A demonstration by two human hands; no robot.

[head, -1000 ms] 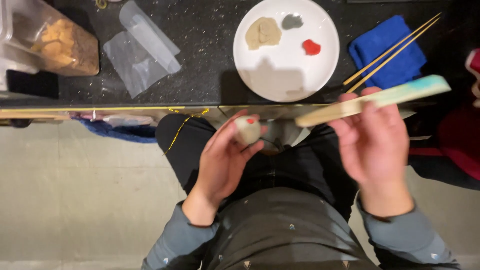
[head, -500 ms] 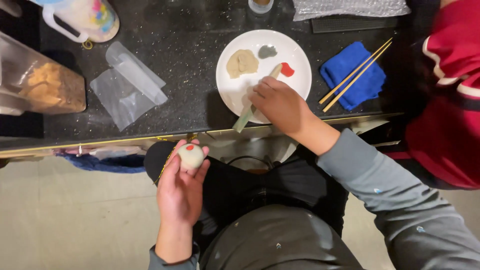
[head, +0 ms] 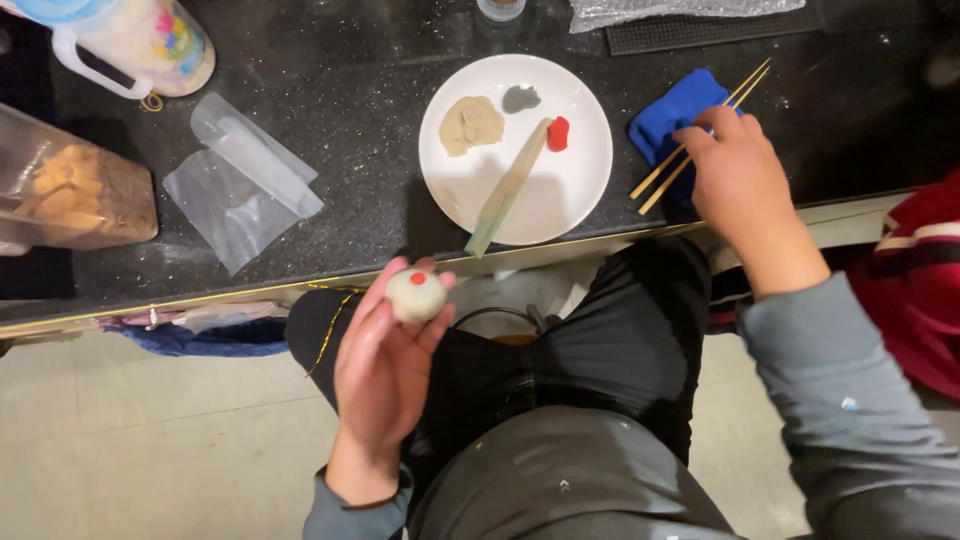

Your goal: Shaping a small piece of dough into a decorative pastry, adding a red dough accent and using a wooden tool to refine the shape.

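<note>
Your right hand (head: 735,180) has left the stick (head: 508,188) lying on the plate (head: 580,190) and now rests, fingers loosely curled, on the skewers (head: 690,150). Your left hand (head: 385,370) still cups the dough ball (head: 415,295) below the counter edge.

Counter (head: 370,200): a bare strip ran between the crumpled plastic bags (head: 240,185) and the white plate (head: 580,190), open down to the front edge. The flat stick (head: 508,190) overhung that edge off the plate. Right side crowded: blue cloth (head: 670,115) and skewers (head: 700,130) under the right hand (head: 735,170). The far-left corner was blocked by the jug (head: 140,40), the left edge by the container (head: 70,195).
</note>
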